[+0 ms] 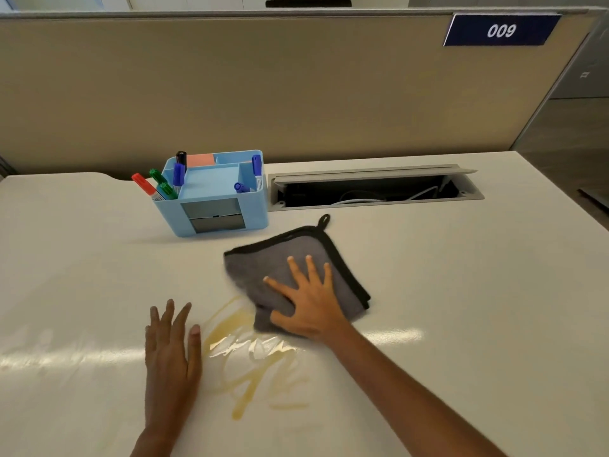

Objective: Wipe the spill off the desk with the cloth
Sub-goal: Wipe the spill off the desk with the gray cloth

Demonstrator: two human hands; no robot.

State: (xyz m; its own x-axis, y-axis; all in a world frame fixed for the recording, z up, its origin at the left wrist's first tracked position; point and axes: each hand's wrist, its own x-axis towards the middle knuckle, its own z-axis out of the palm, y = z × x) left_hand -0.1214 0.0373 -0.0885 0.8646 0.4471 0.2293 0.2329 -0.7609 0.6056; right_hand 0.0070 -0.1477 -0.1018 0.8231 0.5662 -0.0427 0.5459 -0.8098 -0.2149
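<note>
Beside the yellowish spill point(253, 361) on the white table point(461, 291), both hands lie palm down. On the far right side of the spill, the right hand point(309, 305) reaches in from the lower right with its forearm stretched out, fingers spread wide and pressed flat on top of the grey cloth point(263, 275); its grip is open and flat, pinning the cloth rather than closing round it, though the thumb seems to catch the cloth's near edge, which is blurred. The folded cloth, edged in black with a small loop at its far corner, touches the spill's far right edge and covers a little of it. Just left of the spill, the left hand point(171, 351) rests flat on the bare table, fingers together and straight, holding nothing. Well beyond the spill, farther back on the table, stands a light blue organiser point(214, 196) with coloured markers point(145, 186) in it, and right of that an open cable tray point(372, 189).
</note>
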